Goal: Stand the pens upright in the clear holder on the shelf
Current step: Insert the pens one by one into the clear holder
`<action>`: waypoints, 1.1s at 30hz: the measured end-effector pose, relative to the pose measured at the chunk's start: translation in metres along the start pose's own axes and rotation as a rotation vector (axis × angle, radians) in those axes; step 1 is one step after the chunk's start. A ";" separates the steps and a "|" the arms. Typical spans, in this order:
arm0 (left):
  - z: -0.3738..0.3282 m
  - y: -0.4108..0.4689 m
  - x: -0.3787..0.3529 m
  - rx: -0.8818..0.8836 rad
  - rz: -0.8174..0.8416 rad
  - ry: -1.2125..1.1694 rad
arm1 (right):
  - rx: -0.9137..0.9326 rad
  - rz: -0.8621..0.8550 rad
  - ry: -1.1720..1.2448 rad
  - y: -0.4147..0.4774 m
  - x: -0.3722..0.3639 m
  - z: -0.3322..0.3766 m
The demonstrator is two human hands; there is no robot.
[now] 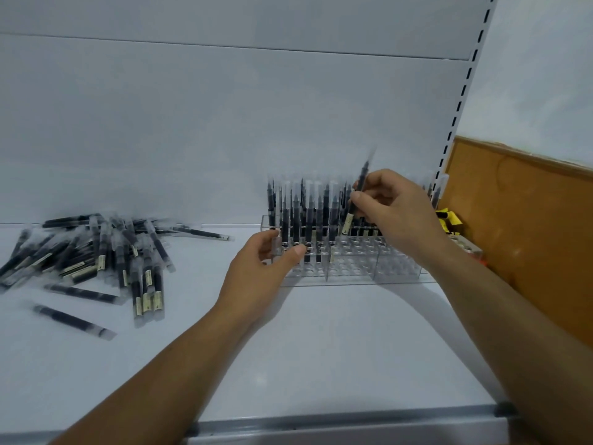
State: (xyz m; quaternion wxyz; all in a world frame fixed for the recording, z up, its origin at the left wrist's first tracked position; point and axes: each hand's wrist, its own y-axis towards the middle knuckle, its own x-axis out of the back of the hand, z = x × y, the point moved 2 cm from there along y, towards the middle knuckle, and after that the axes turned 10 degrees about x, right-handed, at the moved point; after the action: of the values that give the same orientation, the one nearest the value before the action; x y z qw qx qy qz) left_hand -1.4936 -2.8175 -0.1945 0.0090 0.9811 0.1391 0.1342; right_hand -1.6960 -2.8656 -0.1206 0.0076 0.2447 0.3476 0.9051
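— What's your count from the head view?
— I see one clear holder on the shelf, split by two dividers into three sections. One pen is in hand. The standing pens are too blurred and crowded for me to number; they sit in the left section and along the back rows further right. The loose pile at the far left of the shelf is also past counting, with two stray pens lying just in front of it.
— And the grips?
— Two bare hands. The left grip curls thumb and fingers round the holder's front left corner. The right grip pinches the one pen between thumb and fingertips, over the middle section.
— Which way does that pen point?
— Its long axis is near upright, leaning a little right at the top. The cream label end points down among the standing pens; the dark tip points up. I cannot tell whether its lower end has reached a hole.
— The others?
— Standing ones upright, tips up; piled ones flat, pointing every way
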 end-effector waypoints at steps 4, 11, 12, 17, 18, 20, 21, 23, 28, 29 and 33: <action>0.003 0.002 0.003 0.019 -0.022 -0.051 | -0.019 0.140 -0.128 0.003 -0.009 -0.001; 0.004 0.004 0.005 0.034 -0.001 -0.088 | -0.064 0.226 -0.229 0.002 -0.021 0.000; 0.004 0.004 0.004 0.034 0.000 -0.093 | -0.072 0.228 -0.238 0.002 -0.020 0.001; 0.005 0.004 0.004 0.032 0.002 -0.081 | -0.107 0.236 -0.298 0.002 -0.015 0.001; 0.004 0.004 0.004 0.030 0.000 -0.079 | -0.110 0.258 -0.320 0.000 -0.016 -0.001; 0.003 0.004 0.004 0.027 0.003 -0.081 | -0.109 0.251 -0.322 -0.004 -0.018 -0.004; 0.003 0.003 0.004 0.026 0.005 -0.079 | -0.103 0.243 -0.325 -0.005 -0.018 -0.006; 0.003 0.003 0.005 0.029 0.007 -0.079 | -0.091 0.278 -0.363 -0.006 -0.018 -0.005; 0.001 0.001 0.005 0.041 0.020 -0.080 | -0.096 0.327 -0.468 -0.014 -0.006 0.006; 0.001 0.001 0.006 0.045 0.016 -0.091 | -0.070 0.303 -0.495 -0.017 -0.003 0.010; -0.007 -0.006 0.011 0.006 -0.029 -0.152 | 0.080 0.190 -0.432 -0.034 -0.004 0.033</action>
State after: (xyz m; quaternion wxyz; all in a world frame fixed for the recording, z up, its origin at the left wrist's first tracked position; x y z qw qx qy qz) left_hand -1.4869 -2.8091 -0.1853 0.0182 0.9864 0.1527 0.0588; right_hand -1.6832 -2.8194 -0.1226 -0.0131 0.4643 0.3491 0.8138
